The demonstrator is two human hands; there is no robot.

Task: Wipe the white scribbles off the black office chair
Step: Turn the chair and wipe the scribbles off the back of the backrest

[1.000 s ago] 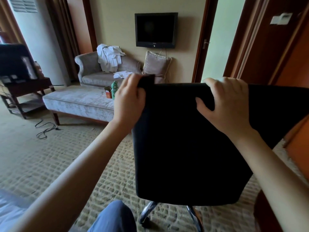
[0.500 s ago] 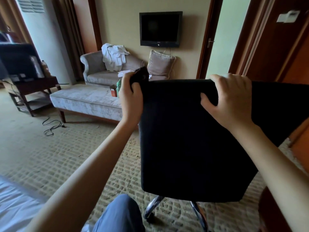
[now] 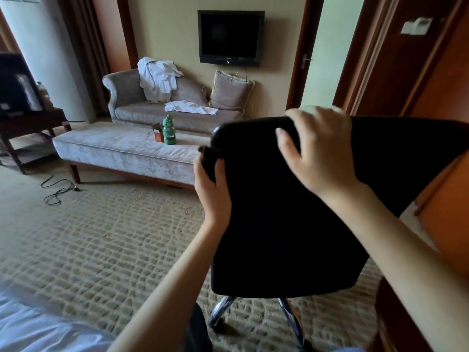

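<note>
Left hand (image 3: 212,181): I grasp a dark cloth (image 3: 208,158) at the chair (image 3: 279,224) left edge.
Right hand (image 3: 319,151): curled over chair top; I should brace firmly.

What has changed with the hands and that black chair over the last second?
The left hand, gripping a dark cloth, slid from the top left corner of the black chair's backrest down along its left edge. The right hand kept its hold on the backrest's top edge, fingers over the top and thumb on the near face.
</note>
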